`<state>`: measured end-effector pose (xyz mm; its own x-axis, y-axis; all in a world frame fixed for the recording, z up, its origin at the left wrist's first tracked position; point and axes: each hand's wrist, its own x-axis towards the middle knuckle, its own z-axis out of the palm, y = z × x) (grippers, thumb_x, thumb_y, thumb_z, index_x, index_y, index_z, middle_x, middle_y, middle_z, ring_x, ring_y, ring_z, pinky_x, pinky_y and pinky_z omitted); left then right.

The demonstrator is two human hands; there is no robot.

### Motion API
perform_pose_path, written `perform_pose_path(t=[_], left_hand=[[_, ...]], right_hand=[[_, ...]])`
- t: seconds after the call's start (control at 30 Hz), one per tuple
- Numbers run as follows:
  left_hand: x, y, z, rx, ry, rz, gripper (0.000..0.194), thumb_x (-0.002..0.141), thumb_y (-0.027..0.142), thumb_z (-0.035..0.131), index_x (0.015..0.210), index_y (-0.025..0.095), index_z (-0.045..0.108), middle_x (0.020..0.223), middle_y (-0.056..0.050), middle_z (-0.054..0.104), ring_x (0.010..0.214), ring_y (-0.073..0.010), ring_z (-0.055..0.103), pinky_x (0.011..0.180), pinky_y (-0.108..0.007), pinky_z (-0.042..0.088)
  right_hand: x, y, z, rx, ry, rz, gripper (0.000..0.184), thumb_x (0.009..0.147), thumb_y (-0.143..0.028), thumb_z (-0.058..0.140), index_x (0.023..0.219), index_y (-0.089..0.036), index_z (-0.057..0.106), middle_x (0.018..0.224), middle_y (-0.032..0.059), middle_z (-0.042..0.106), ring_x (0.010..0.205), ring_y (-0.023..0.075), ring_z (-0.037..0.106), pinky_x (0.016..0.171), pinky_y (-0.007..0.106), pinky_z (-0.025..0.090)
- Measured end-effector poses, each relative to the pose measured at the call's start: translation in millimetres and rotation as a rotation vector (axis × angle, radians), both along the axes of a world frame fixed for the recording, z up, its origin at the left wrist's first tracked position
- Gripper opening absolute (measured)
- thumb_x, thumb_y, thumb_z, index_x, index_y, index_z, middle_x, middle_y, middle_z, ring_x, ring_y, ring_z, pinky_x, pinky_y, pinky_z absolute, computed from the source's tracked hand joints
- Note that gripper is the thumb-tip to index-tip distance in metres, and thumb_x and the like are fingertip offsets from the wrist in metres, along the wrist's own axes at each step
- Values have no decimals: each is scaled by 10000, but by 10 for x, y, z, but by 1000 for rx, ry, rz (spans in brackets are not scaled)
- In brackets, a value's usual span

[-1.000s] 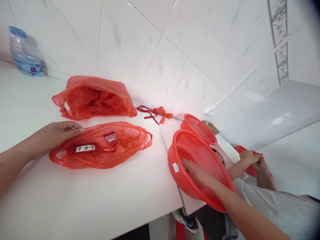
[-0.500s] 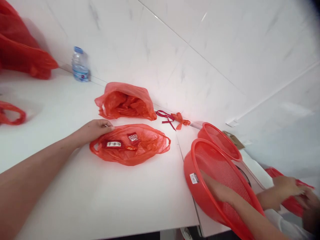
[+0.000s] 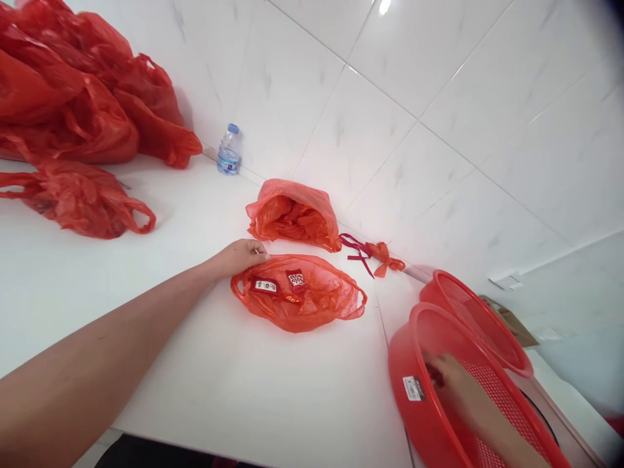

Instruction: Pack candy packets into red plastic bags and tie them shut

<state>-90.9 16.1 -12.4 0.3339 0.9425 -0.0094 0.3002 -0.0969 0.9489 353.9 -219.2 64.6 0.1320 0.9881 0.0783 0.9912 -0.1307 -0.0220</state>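
An opened red plastic bag (image 3: 292,318) lies on the white table with its mouth facing up. My left hand (image 3: 244,255) pinches the bag's far rim near its left handle. Inside it sit small dark red packets (image 3: 266,286) with white printed labels. My right hand (image 3: 442,369) reaches into a red plastic colander basket (image 3: 407,416) on the right. Its fingers are closed around something small and dark red, partly hidden and blurred. Just behind the opened bag stands another red bag (image 3: 297,188), its mouth showing crumpled red plastic inside.
Red bags (image 3: 88,110) are heaped at the far left, with a tied red bag (image 3: 92,201) in front. A water bottle (image 3: 229,153) stands by the tiled wall. Red ribbons (image 3: 358,250) lie along it. A second red basket (image 3: 472,312) sits behind the first.
The view has swung left, showing more of the heaped bags; another person's hands have left it at right. My right hand has drawn its fingers up inside the basket. My left stays on the rim.
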Motion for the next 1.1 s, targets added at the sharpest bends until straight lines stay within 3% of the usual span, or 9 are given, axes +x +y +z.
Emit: perform_pose_path(t=[0.13,0.27,0.37,0.43,0.57,0.7,0.8,0.97,1.1], left_hand=[[4,18,-27,14,5,3,290,670,487,601,744,207,611,689,5,669,636,-189,628,586,-274,476],[2,4,3,24,22,8,282,667,479,593,739,206,608,686,8,665,643,-186,624,603,-272,476],[-3,-5,20,22,24,0,283,669,479,586,745,207,604,688,9,662,642,-185,620,597,-270,469],[-5,1,11,27,29,-1,285,670,484,580,738,208,601,686,7,660,643,-189,621,589,-271,466],[-4,18,-18,78,53,9,273,678,474,570,719,206,603,689,2,661,651,-194,622,584,-275,461],[-5,1,5,91,70,8,273,693,470,556,716,203,605,667,1,650,625,-190,612,572,-278,454],[-5,-15,38,93,89,8,276,688,471,557,722,202,610,665,1,650,625,-191,611,571,-278,454],[-1,-3,38,83,74,8,295,669,488,567,726,203,619,685,-1,666,648,-191,617,588,-269,462],[-10,12,15,88,90,-8,328,676,525,572,747,206,606,708,9,664,677,-192,619,609,-257,466]], right_hand=[[-22,204,439,199,-219,17,344,761,-312,477,1079,-250,594,974,103,551,794,232,600,646,346,501],[-786,434,754,212,-273,151,332,777,-283,498,1098,-309,575,1096,79,518,789,190,575,575,275,463],[-1538,630,749,5,-215,356,332,782,-179,467,1034,-355,592,1067,34,527,657,130,544,485,235,408],[-1926,787,657,-62,-223,536,351,793,-144,436,1029,-354,589,1058,36,533,718,146,555,528,242,419],[-2289,1116,442,-80,-230,682,485,815,-79,343,1119,-374,579,1076,39,556,765,152,584,606,248,441],[-2252,1251,412,-75,-125,649,582,802,-83,377,1270,-412,483,1213,12,539,849,166,614,671,253,468],[-2045,1109,523,-11,-58,524,547,840,-157,396,1330,-401,406,1237,13,551,907,192,614,705,286,482],[-1437,587,742,294,-3,106,247,854,-360,448,1047,-284,581,1064,29,643,848,202,626,673,304,473],[-890,199,768,213,55,-184,186,834,-399,461,870,-269,589,884,1,671,783,191,624,655,288,456]])
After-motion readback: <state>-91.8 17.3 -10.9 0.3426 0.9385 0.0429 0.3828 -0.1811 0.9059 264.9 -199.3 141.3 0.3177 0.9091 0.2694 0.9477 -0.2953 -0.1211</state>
